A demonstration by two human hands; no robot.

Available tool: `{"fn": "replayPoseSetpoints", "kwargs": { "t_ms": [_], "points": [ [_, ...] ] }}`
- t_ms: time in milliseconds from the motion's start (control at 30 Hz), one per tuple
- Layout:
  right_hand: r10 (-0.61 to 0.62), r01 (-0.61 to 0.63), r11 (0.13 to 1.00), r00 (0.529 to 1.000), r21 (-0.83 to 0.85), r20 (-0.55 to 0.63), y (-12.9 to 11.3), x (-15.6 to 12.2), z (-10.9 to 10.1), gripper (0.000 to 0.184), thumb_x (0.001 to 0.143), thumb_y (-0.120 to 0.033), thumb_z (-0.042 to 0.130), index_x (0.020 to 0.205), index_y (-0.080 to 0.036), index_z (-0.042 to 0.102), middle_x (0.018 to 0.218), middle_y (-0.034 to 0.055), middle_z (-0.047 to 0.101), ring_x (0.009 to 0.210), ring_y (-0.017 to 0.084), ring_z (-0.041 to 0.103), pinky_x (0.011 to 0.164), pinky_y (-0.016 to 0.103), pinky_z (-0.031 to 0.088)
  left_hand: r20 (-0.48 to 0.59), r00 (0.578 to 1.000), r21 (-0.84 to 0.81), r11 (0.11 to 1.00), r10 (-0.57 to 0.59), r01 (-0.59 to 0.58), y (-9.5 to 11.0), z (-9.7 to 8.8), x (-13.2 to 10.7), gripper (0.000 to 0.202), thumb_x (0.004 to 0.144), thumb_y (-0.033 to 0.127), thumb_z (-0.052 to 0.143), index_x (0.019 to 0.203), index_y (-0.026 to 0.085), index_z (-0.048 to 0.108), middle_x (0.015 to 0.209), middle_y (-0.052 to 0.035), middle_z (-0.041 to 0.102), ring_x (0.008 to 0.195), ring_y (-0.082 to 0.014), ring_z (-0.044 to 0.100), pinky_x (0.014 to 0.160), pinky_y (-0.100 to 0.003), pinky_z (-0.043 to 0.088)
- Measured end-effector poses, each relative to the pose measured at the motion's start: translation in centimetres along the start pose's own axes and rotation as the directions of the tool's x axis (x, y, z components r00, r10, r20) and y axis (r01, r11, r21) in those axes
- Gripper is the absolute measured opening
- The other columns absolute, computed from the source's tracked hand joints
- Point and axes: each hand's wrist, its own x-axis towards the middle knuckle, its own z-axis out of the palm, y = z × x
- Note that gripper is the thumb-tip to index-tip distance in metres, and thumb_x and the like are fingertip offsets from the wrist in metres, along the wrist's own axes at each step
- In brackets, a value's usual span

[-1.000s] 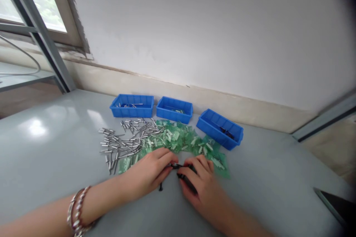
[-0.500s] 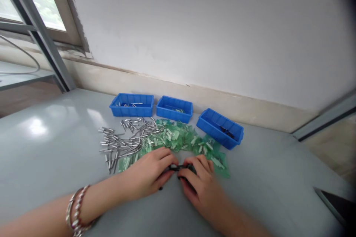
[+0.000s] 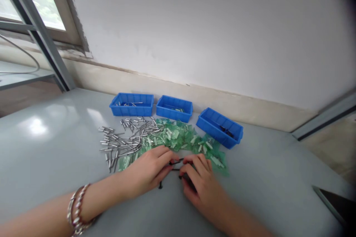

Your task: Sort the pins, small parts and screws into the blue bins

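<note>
My left hand (image 3: 152,170) is closed, thumb and fingertips pinching a thin black screw (image 3: 175,162) that points right. Facing it, my right hand (image 3: 201,181) has curled fingers around small black pieces, likely more screws, mostly hidden under the fingers. Another dark shaft (image 3: 175,170) lies between the two hands. Below my left fingers, a black screw (image 3: 160,185) shows its head against the table. Just beyond the hands are small green plastic bags (image 3: 175,137) with pale plugs in them. Silver blind rivets (image 3: 119,142) lie in a loose pile to the left.
Three blue bins stand along the wall: the left bin (image 3: 132,110) with a few rivets, the middle bin (image 3: 174,114) with some pale plugs, the right bin (image 3: 219,133) with black pieces. A dark flat object (image 3: 330,203) lies on the grey table's right side.
My fingertips have drawn slightly apart, so the black shafts between them show more separately. More of the screw below my left hand is visible. Bins and piles stay put.
</note>
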Motion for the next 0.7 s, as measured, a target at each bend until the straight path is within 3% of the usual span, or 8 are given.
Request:
{"fn": "replayPoseSetpoints", "kwargs": {
  "t_ms": [133,333,567,700],
  "points": [
    [0.035,-0.034,0.998,0.999,0.052,-0.008,0.12,0.18,-0.27,0.013,0.081,-0.012,0.048,0.089,-0.02,0.052,0.096,0.0052,0.052,0.09,0.022,0.044,0.076,0.039,0.038,-0.05,0.999,-0.001,1.0,0.007,-0.007,0.09,-0.06,0.0,0.015,0.086,0.017,0.042,0.1,0.018,0.047,0.088,-0.0045,0.054,0.078,-0.0137,0.053,0.067,-0.024,0.044],
    [0.058,-0.056,0.998,0.995,0.024,-0.084,0.32,0.23,-0.29,0.025,0.083,-0.017,0.049,0.108,-0.021,0.047,0.101,0.0073,0.051,0.096,0.024,0.042,0.083,0.043,0.037,-0.083,0.996,-0.059,0.998,0.032,-0.037,0.33,-0.17,-0.03,0.014,0.085,0.014,0.043,0.098,0.017,0.046,0.087,-0.0033,0.056,0.076,-0.011,0.055,0.066,-0.021,0.045],
    [0.064,-0.065,0.998,0.993,0.002,-0.1,0.22,0.04,-0.19,0.011,0.085,-0.021,0.048,0.092,-0.024,0.057,0.094,0.0047,0.052,0.09,0.021,0.046,0.076,0.039,0.04,-0.08,0.997,-0.123,0.992,0.017,-0.027,0.55,-0.08,-0.06,0.015,0.082,0.011,0.045,0.096,0.017,0.047,0.086,-0.0033,0.056,0.074,-0.0104,0.054,0.065,-0.02,0.044],
    [0.051,-0.052,0.999,0.99,-0.005,-0.13,0.09,0.1,-0.32,0.013,0.086,-0.021,0.046,0.087,-0.023,0.059,0.091,0.0044,0.052,0.088,0.02,0.047,0.076,0.037,0.04,-0.069,0.998,-0.14,0.99,0.012,-0.022,0.69,-0.17,-0.05,0.014,0.082,0.012,0.045,0.094,0.017,0.047,0.085,-0.0028,0.056,0.072,-0.01,0.053,0.064,-0.02,0.044]
  ]
}}
